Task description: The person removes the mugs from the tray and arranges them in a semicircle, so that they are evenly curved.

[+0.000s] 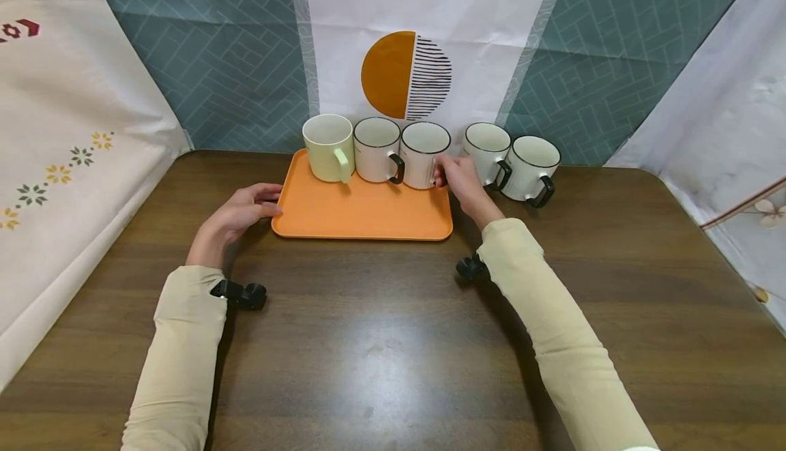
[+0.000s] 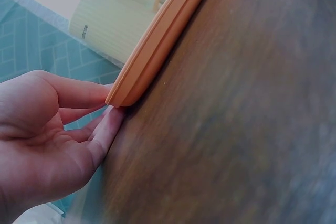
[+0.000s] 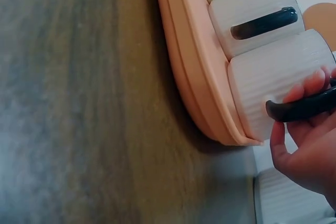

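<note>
An orange tray (image 1: 362, 215) lies on the table with a pale green mug (image 1: 322, 157) and two white mugs on its back half. At the tray's left edge, my left hand (image 1: 242, 212) pinches the rim; the left wrist view shows fingertips (image 2: 111, 116) against the tray corner (image 2: 123, 95). My right hand (image 1: 460, 181) grips the black handle (image 3: 304, 107) of the rightmost white mug (image 1: 419, 164) on the tray, which stands upright. Beside it on the tray is the other white mug (image 1: 371, 157), its black handle facing front right.
Two more white mugs with black handles stand on the wooden table (image 1: 368, 328) right of the tray: one mug (image 1: 482, 153) close behind my right hand, another mug (image 1: 522, 178) further right. A patterned cloth (image 1: 245, 62) hangs behind, and white cloths (image 1: 67, 130) flank the table.
</note>
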### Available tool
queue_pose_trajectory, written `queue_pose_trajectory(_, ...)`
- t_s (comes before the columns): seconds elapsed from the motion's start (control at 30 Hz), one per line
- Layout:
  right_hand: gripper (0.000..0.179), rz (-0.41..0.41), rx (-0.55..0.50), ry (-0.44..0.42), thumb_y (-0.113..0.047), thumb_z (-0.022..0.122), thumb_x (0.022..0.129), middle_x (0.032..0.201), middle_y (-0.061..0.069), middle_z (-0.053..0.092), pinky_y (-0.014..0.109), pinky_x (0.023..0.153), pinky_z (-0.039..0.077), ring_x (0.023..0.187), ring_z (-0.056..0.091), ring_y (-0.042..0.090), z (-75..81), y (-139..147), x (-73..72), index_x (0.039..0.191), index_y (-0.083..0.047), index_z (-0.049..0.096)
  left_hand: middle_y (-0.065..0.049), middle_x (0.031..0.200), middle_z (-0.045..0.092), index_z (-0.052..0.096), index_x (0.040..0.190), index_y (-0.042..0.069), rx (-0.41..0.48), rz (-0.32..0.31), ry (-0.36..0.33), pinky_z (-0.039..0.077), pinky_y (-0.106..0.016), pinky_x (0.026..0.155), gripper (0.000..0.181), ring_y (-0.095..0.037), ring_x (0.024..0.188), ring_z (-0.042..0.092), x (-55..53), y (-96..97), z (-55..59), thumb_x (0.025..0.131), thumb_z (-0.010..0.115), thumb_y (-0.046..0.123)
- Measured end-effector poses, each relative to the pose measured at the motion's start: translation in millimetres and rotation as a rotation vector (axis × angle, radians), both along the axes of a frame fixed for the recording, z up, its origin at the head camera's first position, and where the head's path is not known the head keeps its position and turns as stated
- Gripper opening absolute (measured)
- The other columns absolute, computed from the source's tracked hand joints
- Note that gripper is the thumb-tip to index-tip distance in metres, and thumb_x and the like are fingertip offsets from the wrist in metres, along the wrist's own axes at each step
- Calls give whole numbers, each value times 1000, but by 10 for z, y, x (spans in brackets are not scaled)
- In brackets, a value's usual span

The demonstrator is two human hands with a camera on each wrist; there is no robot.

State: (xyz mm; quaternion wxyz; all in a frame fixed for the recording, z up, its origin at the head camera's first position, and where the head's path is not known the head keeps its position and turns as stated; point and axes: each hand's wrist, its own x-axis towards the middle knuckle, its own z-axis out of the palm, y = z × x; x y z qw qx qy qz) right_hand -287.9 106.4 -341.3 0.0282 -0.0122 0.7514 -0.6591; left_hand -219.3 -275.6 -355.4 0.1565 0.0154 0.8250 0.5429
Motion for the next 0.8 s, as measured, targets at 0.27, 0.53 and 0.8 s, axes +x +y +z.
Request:
queue_pose_trajectory(0.27, 30, 90, -17, -3, -16, 45, 100, 67, 2, 50, 31, 68, 43, 60, 49, 14, 40, 73, 105, 78, 1, 54, -29, 146, 31, 21, 149, -8, 2, -6, -3, 32, -47, 108, 62, -39, 128, 39, -9, 0, 8, 96, 52, 0)
queue_pose_trajectory(0.53, 31, 119, 30, -35, -19, 44, 102, 69, 3, 49, 35, 78, 41, 63, 49, 15, 80, 77, 193, 79, 2, 51, -28, 146, 31, 21, 149, -7, -7, -10, 2, 31, -47, 108, 61, -39, 128, 38, -16, -32, -17, 96, 52, 0)
queue_pose_trajectory(0.8, 31, 114, -78, 25, -16, 46, 102, 67, 2, 56, 28, 73, 45, 66, 53, 14, -2, 89, 251, 78, 3, 56, -30, 147, 30, 20, 149, -8, 8, -11, -1, 30, -49, 108, 62, -40, 128, 38, -17, -35, -52, 96, 52, 0)
